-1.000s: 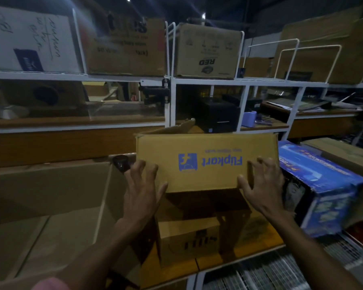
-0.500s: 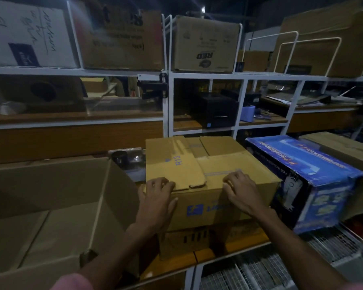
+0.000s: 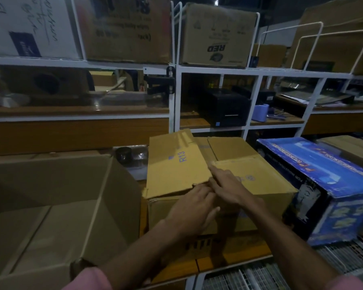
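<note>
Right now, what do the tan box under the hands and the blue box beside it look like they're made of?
Tan box: most likely corrugated cardboard with a plain matte finish. The flaps fold along creases, one edge is slightly torn, and the blue ink is printed straight onto it.
Blue box: probably printed cardboard with a slightly shiny coating. The colour print catches the light, and the lower edge looks ragged.

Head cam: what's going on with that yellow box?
A person is folding down the top flaps of the yellow cardboard box. The left hand rests at the box's front edge, just under the flap marked R13. The right hand lies with straight fingers along the seam between the flaps. The R13 flap is not lying flat yet. An open brown carton stands to the left and a blue printed box to the right.
</note>
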A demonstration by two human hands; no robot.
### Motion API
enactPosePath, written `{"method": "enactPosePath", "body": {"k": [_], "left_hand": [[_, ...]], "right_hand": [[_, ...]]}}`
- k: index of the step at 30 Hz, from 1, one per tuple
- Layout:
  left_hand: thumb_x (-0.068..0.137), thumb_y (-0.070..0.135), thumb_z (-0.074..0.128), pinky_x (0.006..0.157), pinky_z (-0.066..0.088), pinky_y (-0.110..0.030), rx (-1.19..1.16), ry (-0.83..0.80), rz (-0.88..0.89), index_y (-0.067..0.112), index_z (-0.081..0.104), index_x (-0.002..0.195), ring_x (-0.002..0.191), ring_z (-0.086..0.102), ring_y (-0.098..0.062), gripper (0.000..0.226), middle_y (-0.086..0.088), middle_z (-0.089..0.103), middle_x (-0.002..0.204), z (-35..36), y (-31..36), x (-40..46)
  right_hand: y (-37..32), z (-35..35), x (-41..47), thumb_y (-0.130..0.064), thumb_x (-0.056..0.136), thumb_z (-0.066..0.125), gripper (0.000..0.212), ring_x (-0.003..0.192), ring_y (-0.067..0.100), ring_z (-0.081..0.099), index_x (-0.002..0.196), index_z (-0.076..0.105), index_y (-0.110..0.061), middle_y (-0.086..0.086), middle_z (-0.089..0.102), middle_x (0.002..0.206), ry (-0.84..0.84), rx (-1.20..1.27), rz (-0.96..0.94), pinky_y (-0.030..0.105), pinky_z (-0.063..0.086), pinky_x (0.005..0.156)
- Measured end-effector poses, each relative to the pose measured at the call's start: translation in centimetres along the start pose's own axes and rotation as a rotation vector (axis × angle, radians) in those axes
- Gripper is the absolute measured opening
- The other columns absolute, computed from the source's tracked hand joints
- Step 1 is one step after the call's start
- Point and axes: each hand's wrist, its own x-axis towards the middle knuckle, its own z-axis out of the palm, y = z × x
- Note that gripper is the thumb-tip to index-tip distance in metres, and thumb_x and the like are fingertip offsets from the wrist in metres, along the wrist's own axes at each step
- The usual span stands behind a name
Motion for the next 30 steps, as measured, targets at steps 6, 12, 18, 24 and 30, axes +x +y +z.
{"method": "enactPosePath", "body": {"k": [6, 12, 18, 24, 30], "left_hand": [[0.103, 0.051, 0.04, 0.116, 0.033, -0.052, 0.042, 0.019, -0.351, 0.021, 0.023, 0.155, 0.152, 0.015, -0.027, 0.063, -0.003, 0.012, 0.167, -2.5, -2.5, 1.2], [0.094, 0.059, 0.05, 0.108, 0.008, -0.081, 0.059, -0.068, -0.648, 0.033, 0.026, 0.152, 0.154, -0.002, -0.032, 0.068, 0.003, 0.01, 0.168, -3.7, -8.2, 1.2], [0.095, 0.057, 0.05, 0.107, 0.022, -0.077, -0.039, -0.171, -0.726, 0.028, 0.033, 0.149, 0.152, 0.003, -0.032, 0.064, -0.001, 0.012, 0.166, -2.6, -9.9, -0.1], [0.098, 0.055, 0.04, 0.109, 0.022, -0.073, 0.027, -0.176, -0.734, 0.022, 0.04, 0.143, 0.148, 0.018, -0.03, 0.056, -0.005, 0.026, 0.161, -2.4, -9.6, -0.2], [0.1, 0.055, 0.04, 0.114, 0.014, -0.072, 0.03, -0.122, -0.689, 0.023, 0.032, 0.15, 0.149, 0.019, -0.029, 0.059, -0.003, 0.026, 0.162, -3.5, -9.1, 0.5]], "right_hand": [[-0.7, 0.9, 1.0, -0.067, 0.098, 0.031, 0.07, 0.14, 0.033, 0.031, 0.159, 0.018, -0.033, 0.002, 0.037, 0.159, -0.015, -0.165, 0.106, 0.052, 0.03, 0.105], [-1.0, 1.1, 1.1, -0.064, 0.099, 0.031, 0.057, 0.131, 0.028, 0.036, 0.141, 0.047, -0.029, 0.0, 0.042, 0.152, 0.033, -0.232, 0.088, 0.047, 0.03, 0.101], [-1.8, 0.9, 2.1, -0.053, 0.1, 0.034, 0.048, 0.126, 0.027, 0.036, 0.138, 0.05, -0.028, 0.002, 0.042, 0.148, -0.004, -0.257, 0.052, 0.046, 0.03, 0.098], [-3.1, 1.3, 5.1, -0.055, 0.099, 0.035, 0.048, 0.134, 0.029, 0.031, 0.139, 0.046, -0.031, 0.004, 0.037, 0.154, -0.029, -0.234, -0.014, 0.05, 0.026, 0.104], [-4.4, 0.0, 7.8, -0.063, 0.099, 0.03, 0.055, 0.138, 0.034, 0.032, 0.134, 0.051, -0.026, 0.013, 0.043, 0.146, -0.061, -0.212, 0.083, 0.061, 0.02, 0.112]]}}
